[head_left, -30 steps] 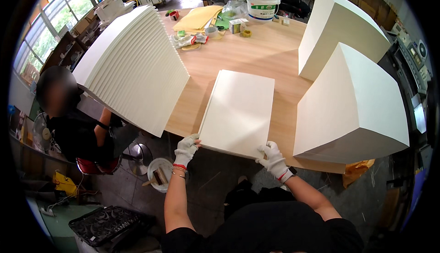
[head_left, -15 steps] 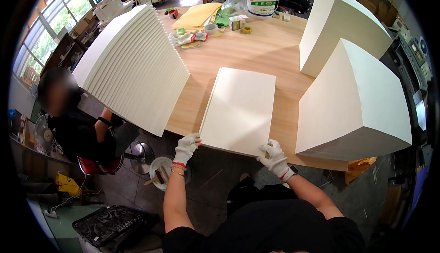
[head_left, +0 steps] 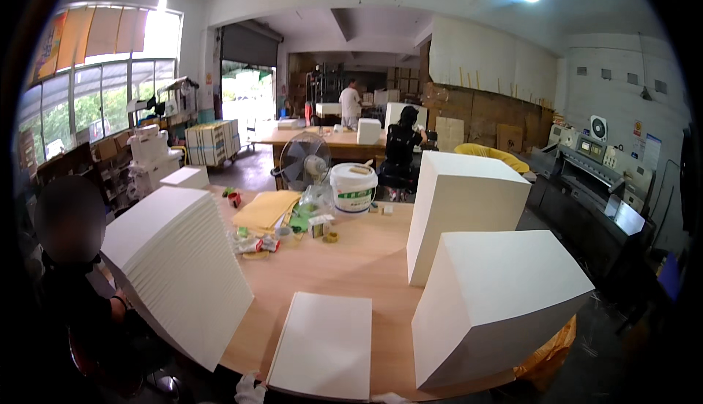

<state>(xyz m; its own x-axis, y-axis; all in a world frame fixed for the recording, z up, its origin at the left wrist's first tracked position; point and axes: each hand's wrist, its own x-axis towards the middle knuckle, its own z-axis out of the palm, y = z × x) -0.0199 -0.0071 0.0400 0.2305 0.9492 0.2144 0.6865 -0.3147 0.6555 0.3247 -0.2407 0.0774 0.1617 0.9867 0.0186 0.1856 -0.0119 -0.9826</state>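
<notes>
A low white stack of paper (head_left: 322,342) lies at the table's near edge, with a thin layered left side. My left hand (head_left: 250,389), in a white glove, is at its near left corner, fingers bent against it; the lower picture edge cuts off the rest. Just a sliver of my gloved right hand (head_left: 390,398) shows beside the near right corner, its fingers hidden. To the left leans a tall ridged pile of white paper blocks (head_left: 183,287). Two tall smooth white stacks, a nearer one (head_left: 505,294) and a farther one (head_left: 465,213), stand on the right.
On the wooden table (head_left: 333,265) are a white bucket (head_left: 353,190), yellow envelopes (head_left: 267,210), gloves (head_left: 256,244) and a tape roll (head_left: 330,237). A fan (head_left: 304,162) stands beyond. A seated person (head_left: 80,294) is at left; other people are farther back. A machine (head_left: 597,169) stands right.
The view has tipped up toward the room, so my arms have left the picture and my hands sit at its lower edge. The paper stacks look unmoved on the table.
</notes>
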